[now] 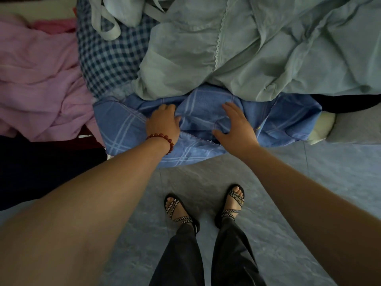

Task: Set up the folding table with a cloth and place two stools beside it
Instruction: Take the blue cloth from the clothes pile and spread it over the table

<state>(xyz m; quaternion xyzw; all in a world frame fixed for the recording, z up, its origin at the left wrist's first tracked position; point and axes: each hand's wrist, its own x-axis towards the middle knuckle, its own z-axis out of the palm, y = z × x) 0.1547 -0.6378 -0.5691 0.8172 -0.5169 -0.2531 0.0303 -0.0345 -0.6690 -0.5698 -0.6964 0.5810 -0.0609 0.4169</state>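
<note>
Standing over a big heap of fabric, looking straight down. Gripping a fold of the blue plaid cloth (206, 114) with the left hand (162, 122), fingers curled in and the tips buried in the crease, so clamped on it as far as can be seen. Wearing a red bead bracelet (162, 139) on that wrist. Resting the right hand (235, 124) palm down on the same cloth, just beside the left, fingers straight and spread apart, thumb stuck out to the side. Finding that cloth at the near edge of the heap, drooping a bit over the front towards the floor (278, 213), far part tucked under a crumpled pale green fabric (268, 54) with a lace trim (220, 38) running down it. Spotting a navy-and-white gingham fabric (107, 56) beyond the left hand, and a pink fabric (41, 83) bunched up further left. Down below, grey-blue tiles, feet in black sandals (177, 211) with checkered straps, dark trousers (185, 256).
</note>
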